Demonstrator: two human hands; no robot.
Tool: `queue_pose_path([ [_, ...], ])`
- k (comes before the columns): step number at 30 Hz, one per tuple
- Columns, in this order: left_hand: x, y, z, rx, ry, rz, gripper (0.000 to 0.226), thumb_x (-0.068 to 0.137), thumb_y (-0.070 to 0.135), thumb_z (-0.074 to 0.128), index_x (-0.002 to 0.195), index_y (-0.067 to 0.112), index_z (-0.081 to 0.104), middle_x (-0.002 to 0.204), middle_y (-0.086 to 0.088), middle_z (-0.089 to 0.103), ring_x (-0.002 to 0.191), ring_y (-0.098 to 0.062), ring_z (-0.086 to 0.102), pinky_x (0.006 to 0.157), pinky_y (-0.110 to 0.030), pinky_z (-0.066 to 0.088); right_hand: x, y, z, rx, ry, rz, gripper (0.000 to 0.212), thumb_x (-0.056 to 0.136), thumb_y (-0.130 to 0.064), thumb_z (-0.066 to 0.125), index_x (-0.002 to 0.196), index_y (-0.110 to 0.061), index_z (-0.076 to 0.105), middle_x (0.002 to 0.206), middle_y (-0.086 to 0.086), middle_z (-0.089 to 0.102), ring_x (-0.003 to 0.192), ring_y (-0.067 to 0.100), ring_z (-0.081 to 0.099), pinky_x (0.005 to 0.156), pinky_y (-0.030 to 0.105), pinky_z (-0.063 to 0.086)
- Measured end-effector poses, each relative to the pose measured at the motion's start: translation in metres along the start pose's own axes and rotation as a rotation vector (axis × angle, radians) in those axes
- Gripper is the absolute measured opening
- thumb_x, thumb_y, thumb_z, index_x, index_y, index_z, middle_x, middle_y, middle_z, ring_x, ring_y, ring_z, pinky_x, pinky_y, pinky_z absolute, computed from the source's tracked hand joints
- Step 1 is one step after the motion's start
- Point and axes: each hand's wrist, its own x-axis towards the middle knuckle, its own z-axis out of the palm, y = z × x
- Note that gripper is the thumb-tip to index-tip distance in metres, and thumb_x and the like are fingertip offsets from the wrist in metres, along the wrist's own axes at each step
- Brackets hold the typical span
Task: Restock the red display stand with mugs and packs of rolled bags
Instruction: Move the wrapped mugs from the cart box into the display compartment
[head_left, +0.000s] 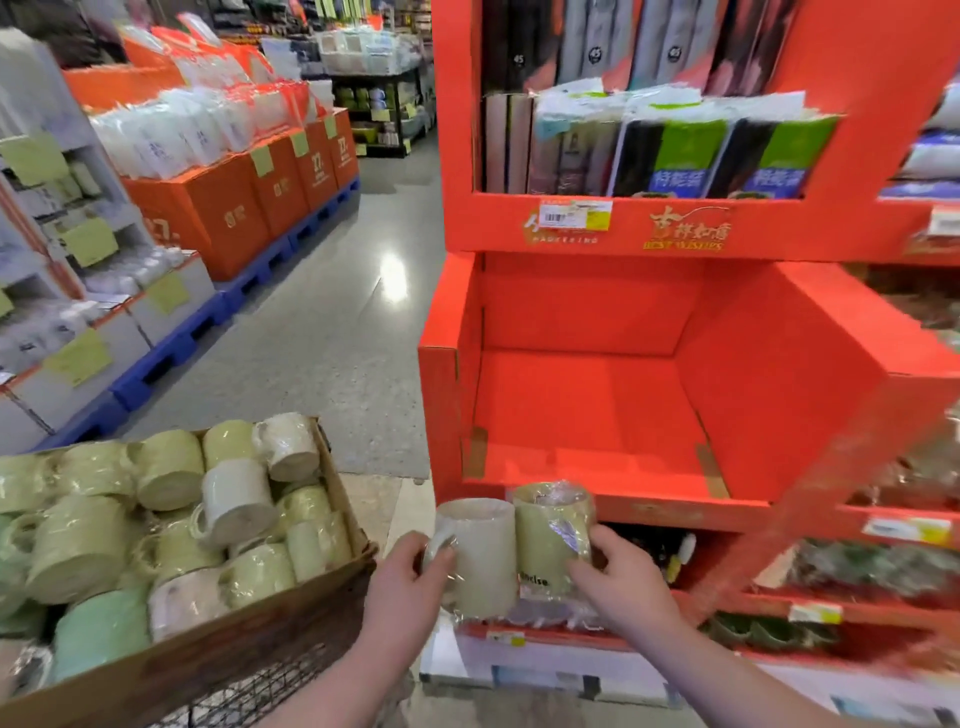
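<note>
I hold a plastic-wrapped pack of two pale mugs (511, 551) upright in front of the red display stand (587, 228). My left hand (415, 574) grips the left mug by its handle side. My right hand (618, 569) grips the right, greenish mug. The pack hovers just below the front lip of the stand's bare middle shelf (587, 415). Packs of rolled bags (675, 150) stand upright in the shelf above. A cardboard box (208, 649) at my lower left holds several more wrapped mugs (171, 525).
The box sits on a wire cart (270, 691). Lower shelves of the stand carry dark goods (857, 571). Across the grey aisle floor (332, 322), orange boxes (234, 202) and grey cartons sit on blue pallets (171, 348) at the left.
</note>
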Motion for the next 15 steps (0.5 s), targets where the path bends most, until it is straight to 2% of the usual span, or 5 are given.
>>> queue_pose_path([
  [5, -0.026, 0.033, 0.042, -0.029, -0.054, 0.055, 0.015, 0.093, 0.015, 0.058, 0.079, 0.010, 0.054, 0.065, 0.001, 0.053, 0.049, 0.000, 0.052, 0.046, -0.008, 0.037, -0.017, 0.033, -0.041, 0.033, 0.046, -0.021, 0.011, 0.090, -0.024, 0.054, 0.086, -0.033, 0.053, 0.060, -0.008, 0.053, 0.042, 0.004, 0.042, 0.049, 0.022, 0.035],
  [7, -0.031, 0.041, 0.054, -0.012, -0.068, 0.074, 0.015, 0.094, 0.016, 0.057, 0.080, 0.010, 0.054, 0.067, 0.000, 0.054, 0.051, -0.001, 0.051, 0.045, -0.009, 0.036, -0.021, 0.041, -0.055, 0.045, 0.067, -0.025, 0.017, 0.091, -0.024, 0.055, 0.079, -0.034, 0.048, 0.057, -0.008, 0.049, 0.040, 0.003, 0.040, 0.047, 0.018, 0.033],
  [9, -0.031, 0.048, 0.062, -0.007, -0.065, 0.079, 0.016, 0.093, 0.019, 0.057, 0.081, 0.010, 0.054, 0.069, -0.002, 0.055, 0.054, -0.004, 0.050, 0.044, -0.009, 0.035, -0.020, 0.047, -0.063, 0.057, 0.082, -0.011, 0.006, 0.090, -0.025, 0.056, 0.087, -0.031, 0.055, 0.066, -0.004, 0.059, 0.047, 0.007, 0.046, 0.051, 0.021, 0.036],
  [11, -0.029, 0.051, 0.067, -0.001, -0.059, 0.070, 0.014, 0.093, 0.022, 0.057, 0.084, 0.011, 0.056, 0.074, -0.006, 0.059, 0.061, -0.011, 0.051, 0.044, -0.010, 0.035, -0.016, 0.051, -0.067, 0.075, 0.096, -0.003, 0.009, 0.089, -0.027, 0.056, 0.098, -0.025, 0.059, 0.078, 0.003, 0.067, 0.054, 0.013, 0.052, 0.057, 0.027, 0.040],
  [15, -0.019, 0.052, 0.075, 0.038, -0.057, 0.063, 0.018, 0.093, 0.024, 0.057, 0.089, 0.006, 0.056, 0.078, -0.012, 0.060, 0.061, -0.015, 0.051, 0.047, -0.016, 0.038, -0.006, 0.055, -0.073, 0.131, 0.081, -0.012, 0.014, 0.090, -0.024, 0.057, 0.087, -0.037, 0.052, 0.063, -0.006, 0.059, 0.049, 0.008, 0.049, 0.055, 0.026, 0.040],
])
